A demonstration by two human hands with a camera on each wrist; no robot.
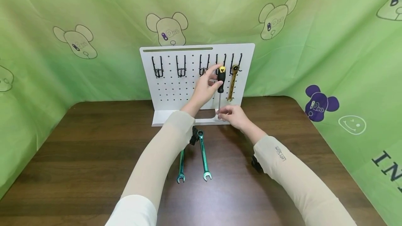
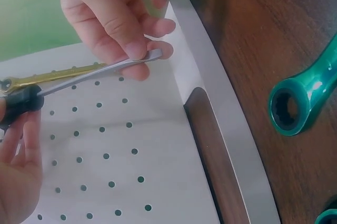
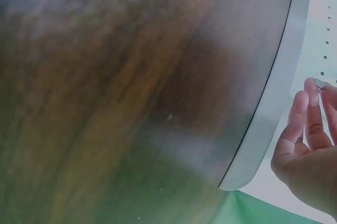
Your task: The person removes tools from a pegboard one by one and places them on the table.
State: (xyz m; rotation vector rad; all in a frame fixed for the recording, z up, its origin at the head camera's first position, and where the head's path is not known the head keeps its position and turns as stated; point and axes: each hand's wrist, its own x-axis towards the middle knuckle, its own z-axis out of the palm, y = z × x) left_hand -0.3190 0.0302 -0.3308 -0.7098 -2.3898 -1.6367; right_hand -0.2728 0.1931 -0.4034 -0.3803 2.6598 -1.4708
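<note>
A flat-tipped screwdriver (image 1: 221, 83) with a black handle and yellow end cap stands upright in front of the pegboard, tip down. My left hand (image 1: 202, 89) grips its handle between thumb and fingers, close to the hooks. Lower down, my right hand (image 1: 236, 117) pinches the metal shaft (image 2: 95, 75) near its flat tip, just above the board's base. To the right of the screwdriver hangs a gold wrench (image 1: 232, 83) on a black hook. In the right wrist view, only the tip (image 3: 319, 84) shows between the fingers.
The white pegboard (image 1: 176, 93) stands at the back of the brown table (image 1: 94, 149), with several black double hooks (image 1: 181, 67) along its upper part. Two green wrenches lie in front of it: one wrench (image 1: 204, 156) fully visible, the other (image 1: 181, 166) partly behind my left arm.
</note>
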